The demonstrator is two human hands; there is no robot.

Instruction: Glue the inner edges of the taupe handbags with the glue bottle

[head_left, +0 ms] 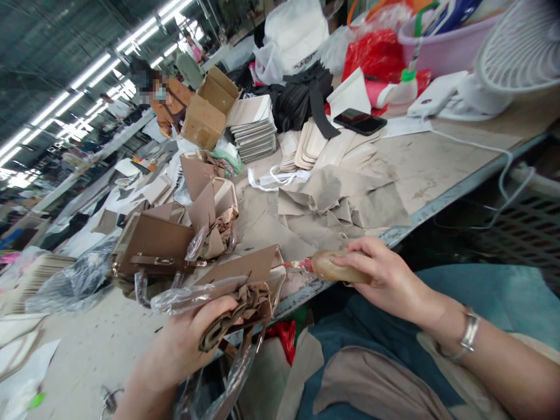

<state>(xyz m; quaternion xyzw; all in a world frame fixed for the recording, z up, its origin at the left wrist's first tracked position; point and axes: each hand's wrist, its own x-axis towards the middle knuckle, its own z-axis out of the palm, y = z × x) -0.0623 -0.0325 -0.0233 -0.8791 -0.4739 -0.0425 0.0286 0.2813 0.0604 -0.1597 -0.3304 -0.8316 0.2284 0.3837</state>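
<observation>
In the head view my left hand [192, 332] is wrapped round a brown handbag [249, 265], gripping its bunched lining and clear plastic wrap at the table's front edge. My right hand [385, 274] is closed on a yellowish squeeze bottle [336, 266]. The bottle lies level, and its thin red-stained nozzle points left and meets or nearly meets the bag's edge; contact is hard to tell. Left of the held bag rests another brown handbag [161, 242] with a metal clasp. A further open brown bag [214, 204] stands behind.
Crumpled grey-brown cloth [345, 198] covers part of the table [455, 154]. Behind it are stacked pale panels [254, 128], a black phone [361, 121], black strips [301, 96] and a cardboard box [210, 111]. A white fan [520, 52] stands at right. A co-worker [170, 96] is farther back.
</observation>
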